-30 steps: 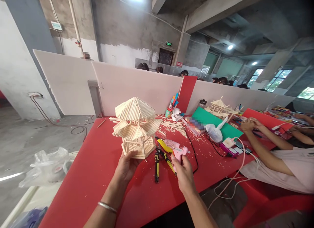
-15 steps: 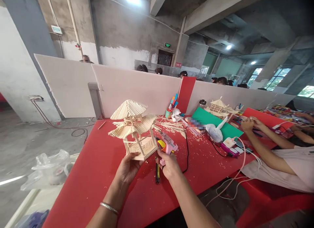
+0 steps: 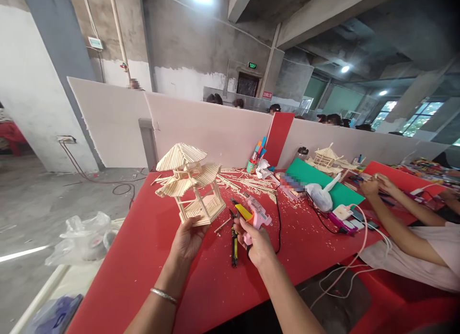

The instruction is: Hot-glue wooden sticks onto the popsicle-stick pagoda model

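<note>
My left hand (image 3: 189, 240) grips the base of a small two-tiered pagoda (image 3: 197, 200) made of pale wooden sticks and holds it tilted above the red table. In my right hand (image 3: 258, 240) is a pink hot glue gun (image 3: 259, 212); my fingers are closed around its handle, and its nozzle points up and to the left. Black-and-yellow pliers (image 3: 235, 250) lie on the table between my hands. Another yellow-handled tool (image 3: 243, 213) shows beside the glue gun, partly covered. A thin loose stick (image 3: 223, 225) lies near the pagoda's base.
Loose sticks (image 3: 247, 180) and shavings spread across the red table (image 3: 143, 243). Behind them stand a pen cup (image 3: 251, 166) and a white partition (image 3: 204, 128). A green board (image 3: 341, 192), a power strip (image 3: 341, 224) and a co-worker's hands (image 3: 373, 184) are at right.
My right hand and the glue gun have moved slightly right, away from the pagoda's corner. The pagoda has shifted left in my left hand. The whole view has turned a little left.
</note>
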`<state>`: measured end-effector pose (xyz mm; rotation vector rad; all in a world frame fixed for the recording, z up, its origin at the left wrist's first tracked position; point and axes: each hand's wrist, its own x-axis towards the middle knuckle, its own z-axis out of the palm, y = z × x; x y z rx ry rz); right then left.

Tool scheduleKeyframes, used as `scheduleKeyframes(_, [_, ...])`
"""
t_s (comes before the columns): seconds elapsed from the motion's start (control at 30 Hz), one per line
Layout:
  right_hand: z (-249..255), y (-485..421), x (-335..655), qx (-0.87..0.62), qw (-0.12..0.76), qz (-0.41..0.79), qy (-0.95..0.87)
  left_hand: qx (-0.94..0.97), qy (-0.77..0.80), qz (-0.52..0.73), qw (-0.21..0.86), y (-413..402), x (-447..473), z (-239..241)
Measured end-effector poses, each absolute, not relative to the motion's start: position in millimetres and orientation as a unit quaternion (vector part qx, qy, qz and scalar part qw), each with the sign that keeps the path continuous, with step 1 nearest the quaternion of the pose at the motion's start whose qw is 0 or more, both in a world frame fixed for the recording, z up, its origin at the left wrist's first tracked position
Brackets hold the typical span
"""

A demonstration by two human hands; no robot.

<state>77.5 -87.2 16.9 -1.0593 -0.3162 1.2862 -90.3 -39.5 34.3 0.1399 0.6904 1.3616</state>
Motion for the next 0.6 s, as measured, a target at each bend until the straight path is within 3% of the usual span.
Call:
scheduleKeyframes(0.33, [16.5, -53.8, 41.7, -0.439, 0.748, 0.484, -0.12, 0.167, 0.25, 0.614, 0.73, -48.3, -80.1, 26.4])
scheduleKeyframes(0.6, [10.8, -41.5, 40.0, -0.439, 0.761, 0.468, -0.095, 0.209, 0.214, 0.588, 0.752, -58.6, -70.8, 25.5])
